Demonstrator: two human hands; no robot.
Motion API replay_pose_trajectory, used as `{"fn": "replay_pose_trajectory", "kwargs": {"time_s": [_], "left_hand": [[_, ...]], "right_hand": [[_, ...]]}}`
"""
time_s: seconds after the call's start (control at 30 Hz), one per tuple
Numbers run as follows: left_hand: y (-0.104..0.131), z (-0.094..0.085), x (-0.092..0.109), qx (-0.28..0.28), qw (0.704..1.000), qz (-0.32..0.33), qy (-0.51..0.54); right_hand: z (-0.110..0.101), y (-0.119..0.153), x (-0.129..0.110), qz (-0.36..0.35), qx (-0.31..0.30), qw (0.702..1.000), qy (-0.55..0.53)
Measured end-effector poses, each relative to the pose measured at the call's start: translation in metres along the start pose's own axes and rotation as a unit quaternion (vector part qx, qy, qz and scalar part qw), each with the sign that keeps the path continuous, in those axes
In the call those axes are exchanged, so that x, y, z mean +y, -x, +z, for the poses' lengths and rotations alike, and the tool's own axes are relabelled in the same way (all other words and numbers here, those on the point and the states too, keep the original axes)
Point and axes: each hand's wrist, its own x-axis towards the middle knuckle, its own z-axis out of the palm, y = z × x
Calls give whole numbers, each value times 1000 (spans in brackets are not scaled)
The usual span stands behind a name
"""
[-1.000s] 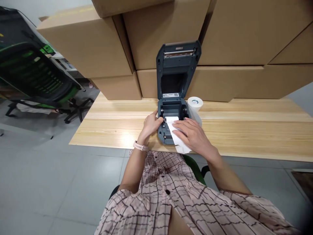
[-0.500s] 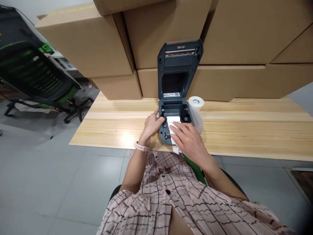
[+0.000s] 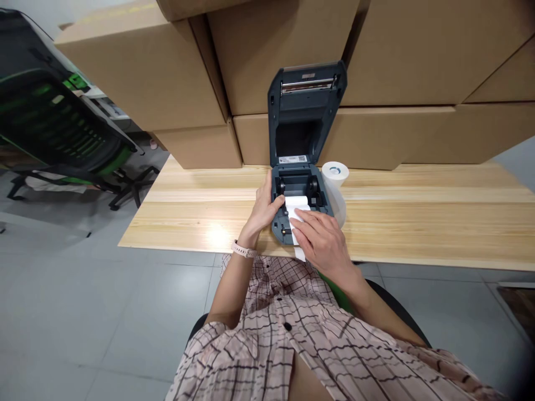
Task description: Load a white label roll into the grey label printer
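A dark grey label printer (image 3: 288, 177) stands on the table with its lid (image 3: 298, 114) raised. A white label strip (image 3: 296, 201) curves up inside and runs over the front edge, its loose end hanging down. My left hand (image 3: 264, 209) grips the printer's left side, thumb over the inner rim and fingers along the outer wall. My right hand (image 3: 321, 236) lies over the strip at the printer's front right, its bent fingertips and thumb closed on the paper. The palm side is hidden. Close by on the right stands a white roll (image 3: 335, 174).
Cardboard boxes (image 3: 146, 78) are stacked along the back of the wooden table (image 3: 418, 217), behind the printer lid. Translucent backing sheet (image 3: 335, 200) lies beside the printer's right wall. A black mesh office chair (image 3: 62, 128) stands on the floor at the left.
My left hand has slid slightly up the printer's side, its fingers now straighter along the wall. My right hand keeps nearly the same place on the strip.
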Motion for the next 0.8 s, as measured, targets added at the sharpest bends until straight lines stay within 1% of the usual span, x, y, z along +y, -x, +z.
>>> {"fn": "replay_pose_trajectory", "kwargs": {"time_s": [0.13, 0.27, 0.4, 0.47, 0.53, 0.6, 0.63, 0.7, 0.73, 0.77, 0.8], "left_hand": [[-2, -2, 1, -38, 999, 14, 7], [0, -5, 8, -48, 999, 8, -9], [2, -5, 14, -25, 998, 4, -52], [10, -3, 19, -2, 996, 13, -92], [23, 4, 27, 24, 990, 41, -136], [42, 14, 37, 41, 979, 85, -179], [53, 19, 42, 41, 973, 106, -201], [74, 30, 52, 15, 961, 141, -237], [84, 34, 57, -1, 956, 154, -248], [94, 37, 60, -15, 952, 166, -255], [102, 40, 63, -24, 949, 178, -259]], "right_hand": [[-1, 0, -1, -4, -3, 1000, 12], [-2, -1, -1, 1, -15, 1000, 10], [-2, -1, -3, 22, -53, 998, -2], [-4, 1, -4, 26, -66, 997, -23], [-10, 1, -2, 18, -71, 994, -79], [-20, -3, 8, 24, -68, 983, -169], [-26, -8, 17, 44, -49, 976, -207], [-34, -30, 44, 115, 38, 964, -236], [-36, -47, 62, 151, 111, 958, -218], [-37, -67, 81, 176, 165, 947, -210], [-34, -91, 100, 176, 183, 941, -225]]}}
